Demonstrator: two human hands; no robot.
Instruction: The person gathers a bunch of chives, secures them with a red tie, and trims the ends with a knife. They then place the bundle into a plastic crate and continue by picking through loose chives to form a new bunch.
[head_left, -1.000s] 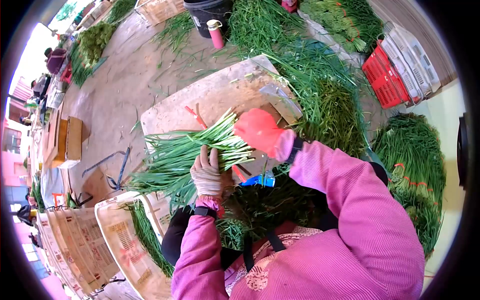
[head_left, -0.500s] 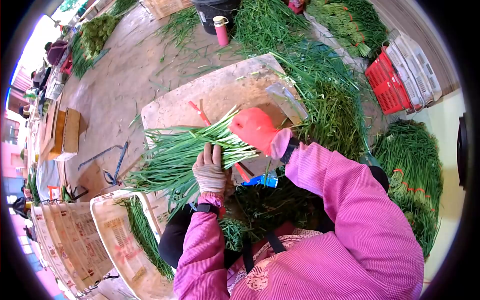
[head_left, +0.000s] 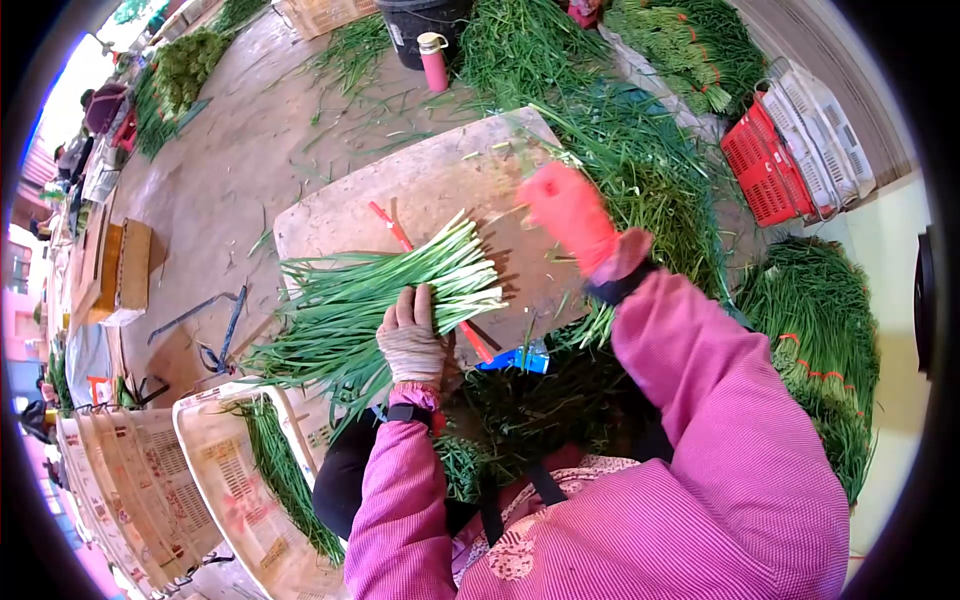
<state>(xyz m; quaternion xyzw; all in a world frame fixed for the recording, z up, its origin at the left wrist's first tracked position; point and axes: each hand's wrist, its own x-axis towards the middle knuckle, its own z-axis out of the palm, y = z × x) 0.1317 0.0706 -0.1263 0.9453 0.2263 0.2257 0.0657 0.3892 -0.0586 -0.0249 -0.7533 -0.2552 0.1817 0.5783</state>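
Note:
A bunch of garlic chives (head_left: 340,315) lies across a worn board (head_left: 330,220), white stem ends to the right. My left hand (head_left: 412,340), in a pale knitted glove, lies over the bunch with its fingers across the stems, thumb hidden. A red strip (head_left: 391,226) runs beneath the bunch and shows on both sides. My right hand (head_left: 572,215), in a red glove, is raised over the board's right side, apart from the bunch. Motion smears its fingers; thin wisps show at its edge. A blue object (head_left: 520,358) sits at the board's near edge.
Loose greens (head_left: 650,170) are heaped right of the board. Tied bundles (head_left: 815,340) lie farther right, near red crates (head_left: 765,165). A white crate (head_left: 225,480) holding greens stands at lower left. A pink flask (head_left: 433,65) and black bucket (head_left: 425,30) stand beyond the board.
My right hand has moved away from the white stem ends, to the right and up. My left hand stays on the chives, whose cut ends now show fully.

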